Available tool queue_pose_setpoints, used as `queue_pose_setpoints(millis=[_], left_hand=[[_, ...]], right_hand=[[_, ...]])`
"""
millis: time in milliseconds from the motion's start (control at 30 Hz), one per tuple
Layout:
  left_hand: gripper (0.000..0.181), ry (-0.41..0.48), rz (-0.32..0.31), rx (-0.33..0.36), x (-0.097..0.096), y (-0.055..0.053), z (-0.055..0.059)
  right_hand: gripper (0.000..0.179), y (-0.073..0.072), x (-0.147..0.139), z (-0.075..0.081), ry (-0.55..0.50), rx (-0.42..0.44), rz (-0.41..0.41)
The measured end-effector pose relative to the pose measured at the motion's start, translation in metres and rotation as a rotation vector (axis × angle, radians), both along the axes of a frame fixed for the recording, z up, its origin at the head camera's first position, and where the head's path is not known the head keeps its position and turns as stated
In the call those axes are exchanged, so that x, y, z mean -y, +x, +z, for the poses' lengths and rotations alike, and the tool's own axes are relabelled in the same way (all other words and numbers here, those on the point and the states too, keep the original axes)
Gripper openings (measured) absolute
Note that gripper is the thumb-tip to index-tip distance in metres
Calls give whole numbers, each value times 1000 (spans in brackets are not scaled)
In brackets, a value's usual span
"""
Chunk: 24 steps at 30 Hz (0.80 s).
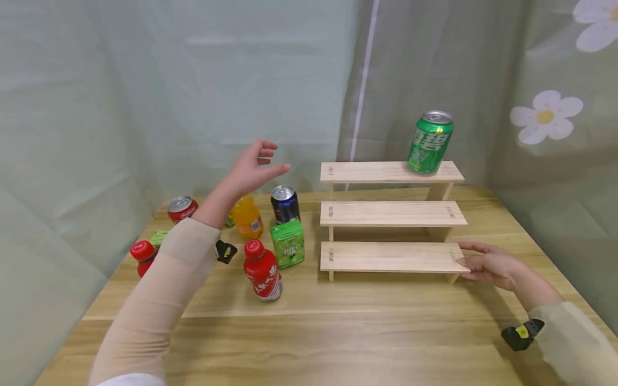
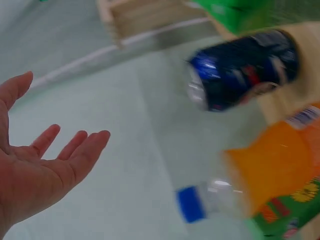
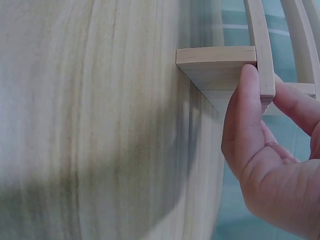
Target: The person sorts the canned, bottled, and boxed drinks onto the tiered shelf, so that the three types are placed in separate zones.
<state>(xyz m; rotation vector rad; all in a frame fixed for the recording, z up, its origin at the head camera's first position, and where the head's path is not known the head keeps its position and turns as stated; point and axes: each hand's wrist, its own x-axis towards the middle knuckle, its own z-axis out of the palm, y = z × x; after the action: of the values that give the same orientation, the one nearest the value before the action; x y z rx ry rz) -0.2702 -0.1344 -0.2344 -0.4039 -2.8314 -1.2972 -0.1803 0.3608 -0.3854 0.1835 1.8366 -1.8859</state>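
My left hand is raised over the drinks with its fingers loosely spread and nothing in them. Just below and beyond it stand a dark blue can and a bottle of orange drink, which has a blue cap in the left wrist view. At the right, my right hand pinches the end of the lowest board of a three-step wooden rack. In the right wrist view, its thumb and fingers lie on both faces of that board. A green soda can stands on the top step, right side.
A green drink carton and a red-capped red bottle stand left of the rack. Farther left are a red can and another red bottle, partly behind my left sleeve. A curtain hangs behind the table.
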Motion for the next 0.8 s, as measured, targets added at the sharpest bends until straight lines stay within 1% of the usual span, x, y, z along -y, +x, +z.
queue_pose_setpoints(millis=[67, 200, 300, 333, 433, 567, 667, 800], left_hand=[[66, 4, 7, 18, 6, -4, -10], [67, -1, 20, 45, 17, -10, -29], [69, -12, 23, 56, 20, -14, -41], [70, -14, 25, 57, 20, -15, -46], [72, -12, 29, 51, 19, -18, -57], [76, -3, 28, 38, 18, -21, -70], [79, 3, 26, 33, 19, -22, -78], [82, 20, 21, 40, 19, -22, -88]], right_hand=[[34, 0, 0, 0, -11, 8, -13], [44, 1, 0, -1, -19, 0, -8], [43, 1, -1, -2, -21, 5, -9], [40, 1, -2, -3, -22, 9, -9], [39, 0, -4, -4, -23, 17, -11], [55, -1, -5, -4, 2, 11, -6], [59, -3, -4, -4, 23, 19, -11], [59, -4, -4, -5, 29, 27, -12]])
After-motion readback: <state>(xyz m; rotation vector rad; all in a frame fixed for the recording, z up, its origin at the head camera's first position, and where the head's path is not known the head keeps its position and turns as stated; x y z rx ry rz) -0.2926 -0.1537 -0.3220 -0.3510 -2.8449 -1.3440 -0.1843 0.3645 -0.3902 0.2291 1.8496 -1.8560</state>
